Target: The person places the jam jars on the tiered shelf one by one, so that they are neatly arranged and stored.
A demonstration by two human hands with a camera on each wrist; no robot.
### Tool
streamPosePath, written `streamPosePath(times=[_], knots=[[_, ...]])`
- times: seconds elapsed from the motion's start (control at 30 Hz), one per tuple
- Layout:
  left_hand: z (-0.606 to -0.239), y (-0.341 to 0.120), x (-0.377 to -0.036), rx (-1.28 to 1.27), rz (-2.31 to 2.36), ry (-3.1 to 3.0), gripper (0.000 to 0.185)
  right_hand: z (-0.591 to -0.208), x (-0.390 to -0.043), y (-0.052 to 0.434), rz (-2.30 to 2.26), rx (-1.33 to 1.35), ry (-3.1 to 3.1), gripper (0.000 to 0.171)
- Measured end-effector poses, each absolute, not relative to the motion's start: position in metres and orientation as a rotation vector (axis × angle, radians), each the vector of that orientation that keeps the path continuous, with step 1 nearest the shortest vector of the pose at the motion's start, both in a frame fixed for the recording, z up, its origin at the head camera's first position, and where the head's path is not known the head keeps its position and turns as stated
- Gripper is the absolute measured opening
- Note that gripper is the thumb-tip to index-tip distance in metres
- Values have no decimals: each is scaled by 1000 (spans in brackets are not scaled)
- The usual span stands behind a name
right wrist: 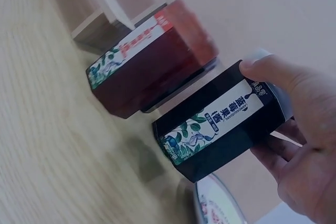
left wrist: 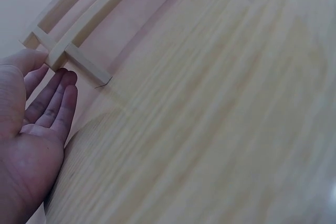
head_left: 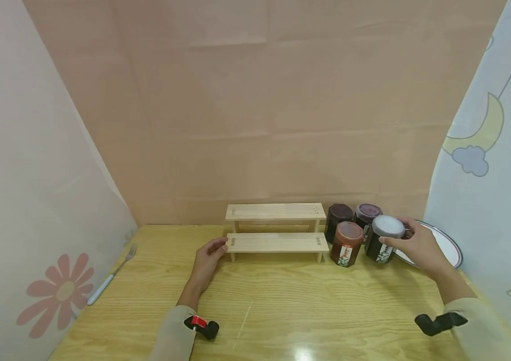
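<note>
My right hand [head_left: 422, 248] grips a dark blueberry jam jar [right wrist: 215, 124] near its white lid, thumb on one side and fingers on the other. Its shadow falls on the table; whether its base touches the wood I cannot tell. Close by on its left stands a red jam jar [head_left: 346, 244] with a reddish lid. Behind are two more dark jars, one with a dark lid [head_left: 339, 220] and one with a purple lid [head_left: 368, 213]. My left hand [head_left: 206, 263] pinches the left end of the lower board of a two-tier wooden stand [head_left: 278, 242], thumb on top and fingers below.
A white plate [head_left: 451, 245] with a dark rim lies partly behind my right hand, by the right wall. On the left side of the wooden table [head_left: 282, 306] lies a fork [head_left: 112, 275] with a pale handle. A brown backdrop [head_left: 273, 110] rises behind the stand.
</note>
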State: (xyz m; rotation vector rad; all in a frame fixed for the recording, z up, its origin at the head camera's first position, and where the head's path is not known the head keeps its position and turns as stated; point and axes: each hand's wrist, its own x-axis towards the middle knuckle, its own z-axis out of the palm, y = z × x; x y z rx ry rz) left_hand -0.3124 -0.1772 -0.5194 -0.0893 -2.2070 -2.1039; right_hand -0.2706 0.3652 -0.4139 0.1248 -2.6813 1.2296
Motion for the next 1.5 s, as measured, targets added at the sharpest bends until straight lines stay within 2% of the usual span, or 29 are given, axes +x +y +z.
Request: streamPosePath(times=[0.37,0.7,1.5], knots=[[-518,-176,-312,-71,-2112,-2210,35,-369,-260,360,1209,86,-2641,84],[-517,-179,-312,-70,-2101,-2205,35,-330,-267,334,1217,129,-2595,80],[-516,-174,-310,-93,-2098,-2186,33,-317,-312,232,1482,278,-2505,83]])
